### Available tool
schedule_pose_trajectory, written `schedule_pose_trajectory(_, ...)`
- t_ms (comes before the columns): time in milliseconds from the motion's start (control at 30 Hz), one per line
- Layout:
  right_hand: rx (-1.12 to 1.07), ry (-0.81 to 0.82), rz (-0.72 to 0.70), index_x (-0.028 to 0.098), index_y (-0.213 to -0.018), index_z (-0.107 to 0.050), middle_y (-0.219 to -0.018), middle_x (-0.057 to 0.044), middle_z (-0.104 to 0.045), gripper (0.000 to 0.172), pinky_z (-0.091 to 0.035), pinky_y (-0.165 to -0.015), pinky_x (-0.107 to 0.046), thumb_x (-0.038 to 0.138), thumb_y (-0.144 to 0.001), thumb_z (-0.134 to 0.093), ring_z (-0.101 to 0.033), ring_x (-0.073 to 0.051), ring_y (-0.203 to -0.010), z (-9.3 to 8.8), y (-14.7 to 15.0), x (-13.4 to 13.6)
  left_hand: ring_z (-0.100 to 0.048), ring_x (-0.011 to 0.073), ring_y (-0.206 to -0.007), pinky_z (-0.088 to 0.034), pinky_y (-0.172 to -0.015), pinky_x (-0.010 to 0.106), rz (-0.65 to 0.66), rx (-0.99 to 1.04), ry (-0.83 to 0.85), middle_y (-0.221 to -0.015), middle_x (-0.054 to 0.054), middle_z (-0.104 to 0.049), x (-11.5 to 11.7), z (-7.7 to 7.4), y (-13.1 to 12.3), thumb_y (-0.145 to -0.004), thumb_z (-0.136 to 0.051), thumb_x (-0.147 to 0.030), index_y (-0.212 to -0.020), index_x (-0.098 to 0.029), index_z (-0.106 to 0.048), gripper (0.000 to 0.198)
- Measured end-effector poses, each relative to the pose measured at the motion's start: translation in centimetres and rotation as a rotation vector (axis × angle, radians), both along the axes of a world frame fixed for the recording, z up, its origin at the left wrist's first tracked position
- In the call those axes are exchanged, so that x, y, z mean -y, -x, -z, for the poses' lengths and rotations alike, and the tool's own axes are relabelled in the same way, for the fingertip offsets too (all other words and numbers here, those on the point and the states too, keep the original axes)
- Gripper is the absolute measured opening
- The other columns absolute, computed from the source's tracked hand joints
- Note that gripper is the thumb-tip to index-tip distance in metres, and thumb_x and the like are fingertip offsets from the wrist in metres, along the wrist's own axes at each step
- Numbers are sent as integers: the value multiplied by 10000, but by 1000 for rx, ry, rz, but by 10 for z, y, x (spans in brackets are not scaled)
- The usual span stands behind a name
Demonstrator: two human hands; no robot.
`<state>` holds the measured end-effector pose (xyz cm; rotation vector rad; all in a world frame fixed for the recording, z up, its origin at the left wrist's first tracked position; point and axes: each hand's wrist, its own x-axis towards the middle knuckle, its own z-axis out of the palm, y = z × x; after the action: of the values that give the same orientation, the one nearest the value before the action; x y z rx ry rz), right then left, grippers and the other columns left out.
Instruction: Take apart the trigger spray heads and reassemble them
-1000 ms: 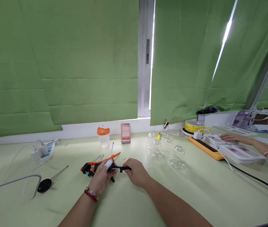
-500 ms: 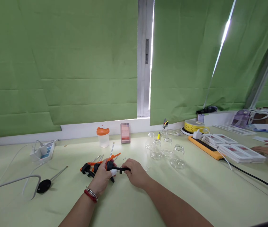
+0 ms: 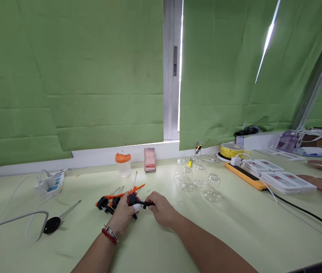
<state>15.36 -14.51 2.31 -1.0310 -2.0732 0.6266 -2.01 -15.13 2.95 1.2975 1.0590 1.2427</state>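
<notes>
My left hand (image 3: 122, 212), with white tape on one finger, grips a black-and-orange tool (image 3: 132, 198) around its thick black part. From it a black rod (image 3: 145, 204) with a small clip-like piece runs to the right. The fingertips of my right hand (image 3: 161, 208) are closed on the rod's far end, which they hide. Close behind my left hand lie more black-and-orange tools (image 3: 103, 204) of similar look, with thin metal shafts among them; their overlap makes them hard to separate. Tiny clear pieces (image 3: 176, 201) lie just beyond my right hand.
An orange-lidded container (image 3: 123, 168) and a pink-screened phone (image 3: 150, 161) stand at the back. Several clear glass jars (image 3: 212, 187) are right of centre. Left lies a black-headed metal rod (image 3: 52, 225) near cables. An orange power strip (image 3: 246, 176) and another person's hands (image 3: 316, 184) are right.
Both my hands keep their hold on the tool, almost unmoved. The view has shifted slightly. At the right, the other person's hands have moved, and one is farther from the white cases.
</notes>
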Motion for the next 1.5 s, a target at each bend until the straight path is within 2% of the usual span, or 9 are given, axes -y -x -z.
schedule_pose_trajectory(200,3,-60,3,190,-829,-555,-892,-16,-519,239,-395,-697,-244,11,-716,-443,-503,-127,-777,-4,1,2,-505,106,-674,-425,-587,228,-16,10,17,-817,-18,-545,-2,4,1,-595,-632,-153,-958,-186,-485,392)
schedule_pose_trajectory(467,-1,-93,14,187,-837,-547,-893,-22,-515,251,-397,-707,-248,-3,-715,-439,-503,-133,-797,-3,1,2,-503,95,-663,-418,-591,226,-13,33,38,-815,-29,-529,3,-3,-2,-585,-642,-153,-957,-192,-478,409)
schedule_pose_trajectory(733,19,-117,9,182,-841,-548,-898,-28,-516,248,-406,-726,-256,-2,-718,-438,-507,-138,-806,-4,2,3,-487,87,-658,-406,-586,221,-1,28,50,-824,-37,-522,2,-1,-3,-614,-646,-170,-983,-205,-448,420)
schedule_pose_trajectory(933,35,-162,6,173,-862,-551,-902,-43,-521,260,-411,-747,-268,-8,-713,-437,-504,-154,-835,-7,2,5,-486,82,-628,-409,-598,231,24,34,43,-836,-30,-538,6,-6,-4,-615,-643,-165,-1001,-201,-446,436)
schedule_pose_trajectory(1100,54,-158,-26,199,-1002,-564,-940,-47,-514,355,-416,-737,-265,1,-743,-423,-510,-151,-835,-4,3,5,-493,88,-628,-413,-598,236,34,44,61,-844,-21,-551,7,-9,-5,-621,-641,-166,-1008,-204,-451,432)
schedule_pose_trajectory(1200,65,-136,-75,234,-1094,-561,-957,-49,-511,421,-423,-723,-255,14,-773,-402,-520,-145,-832,-3,4,6,-543,123,-741,-438,-664,256,22,55,44,-911,6,-562,6,-7,-5,-621,-641,-150,-1046,-212,-453,470)
schedule_pose_trajectory(1333,1,-88,-67,244,-1122,-563,-960,-46,-523,446,-422,-747,-265,19,-770,-407,-525,-144,-840,-3,4,8,-524,202,-1045,-423,-866,343,-72,122,-42,-1162,74,-514,7,-5,-5,-655,-622,-150,-1189,-252,-369,599)
schedule_pose_trajectory(1400,-59,-62,-77,242,-1096,-577,-942,-39,-535,426,-418,-766,-277,27,-763,-420,-521,-149,-850,-3,5,9,-443,227,-1182,-377,-951,374,-114,82,-120,-1286,95,-435,9,-5,-6,-700,-593,-178,-1202,-254,-358,560)
schedule_pose_trajectory(1500,-204,29,-97,238,-1041,-601,-893,-25,-544,362,-417,-736,-286,66,-760,-450,-513,-147,-800,-1,8,8,-233,225,-1343,-295,-1043,388,-129,-39,-266,-1422,86,-269,13,-6,-10,-764,-541,-213,-1193,-257,-343,474)
